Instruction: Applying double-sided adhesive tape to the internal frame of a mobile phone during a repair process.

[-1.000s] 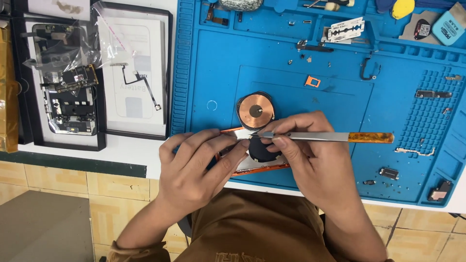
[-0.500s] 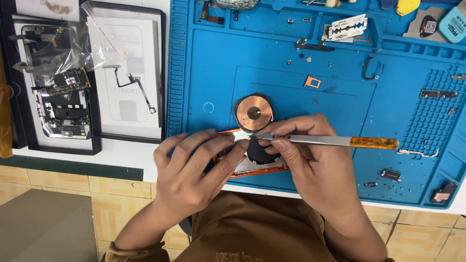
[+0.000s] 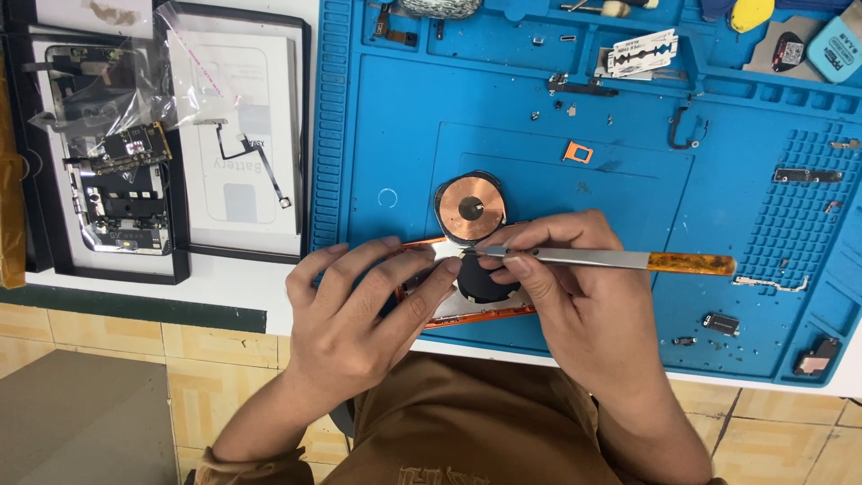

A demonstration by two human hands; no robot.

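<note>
My left hand grips the left part of an orange-framed phone housing lying at the near edge of the blue work mat. My right hand holds metal tweezers with an amber end, their tip pointing left at the housing near my left fingertips. A round black part sits on the housing under the tweezers. A copper coil disc lies just beyond, partly over the housing's far edge.
Small screws, metal brackets, an orange tray piece and a razor blade lie on the mat. On the left, black trays hold circuit boards, a flex cable and plastic bags. Tiled floor below.
Both hands and the tweezers have stayed almost still on the housing; only the view has shifted slightly.
</note>
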